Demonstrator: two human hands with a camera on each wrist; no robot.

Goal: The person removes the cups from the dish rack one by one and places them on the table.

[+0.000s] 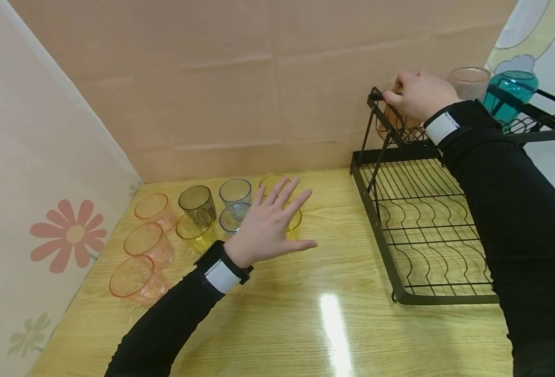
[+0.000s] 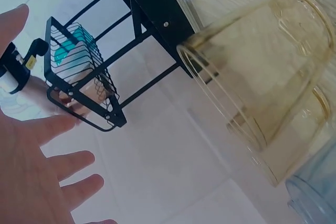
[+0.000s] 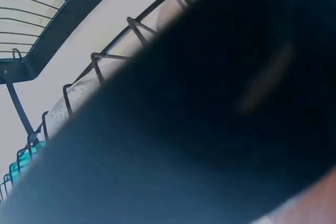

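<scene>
My right hand (image 1: 423,95) is at the left end of the rack's upper basket, its fingers curled at the top of an orange-brown glass (image 1: 392,123) and gripping it. The glass stands inside the basket, partly behind the wire and the hand. A clear pinkish glass (image 1: 469,84) and a turquoise glass (image 1: 513,91) stand farther right in the basket. Over the table my left hand (image 1: 264,230) is spread with straight fingers, holding nothing. It overlaps the yellow glasses (image 1: 294,222) and lies close to the blue-rimmed glasses (image 1: 235,191).
The black wire dish rack (image 1: 392,262) stands at the right, its lower tier under the right forearm. Several pink glasses (image 1: 133,277) line the table's left side. Beside them are a dark grey glass (image 1: 197,201) and another yellow glass (image 1: 197,235). A dark shape blocks most of the right wrist view.
</scene>
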